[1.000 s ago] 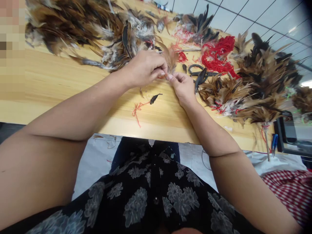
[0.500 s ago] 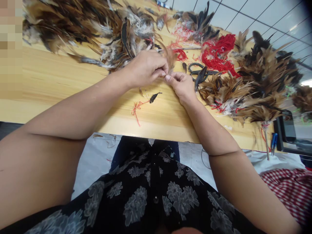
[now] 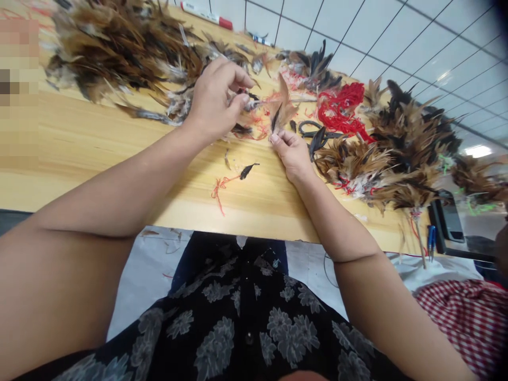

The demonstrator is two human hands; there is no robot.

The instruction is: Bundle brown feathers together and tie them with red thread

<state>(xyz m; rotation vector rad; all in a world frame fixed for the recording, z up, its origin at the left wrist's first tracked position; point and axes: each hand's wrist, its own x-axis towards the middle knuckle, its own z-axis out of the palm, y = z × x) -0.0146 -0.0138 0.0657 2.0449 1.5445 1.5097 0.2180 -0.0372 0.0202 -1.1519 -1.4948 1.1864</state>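
Note:
My right hand (image 3: 292, 153) pinches a small bunch of feathers (image 3: 282, 114), brown and black, by its base, with the tips pointing up. To its left, my left hand (image 3: 218, 98) hovers at the edge of the loose feather pile (image 3: 119, 47). Its thumb and fingers are apart; whether a feather tip near the thumb is touched cannot be made out. Nearer me on the wooden table (image 3: 159, 159) lie a small dark feather (image 3: 248, 170) and a tangle of thin red thread (image 3: 219, 190).
Black scissors (image 3: 313, 129) and a red yarn bundle (image 3: 343, 108) lie right of my hands. Feather bunches (image 3: 369, 159) fill the right side, beside a blue pen (image 3: 431, 241) and a dark tray (image 3: 448, 222). A marker (image 3: 206, 15) lies at the far edge.
My left hand has parted from my right and moved left, its fingers opening. My right hand keeps its pinch, and the feather bunch now shows plainly. The view has shifted slightly.

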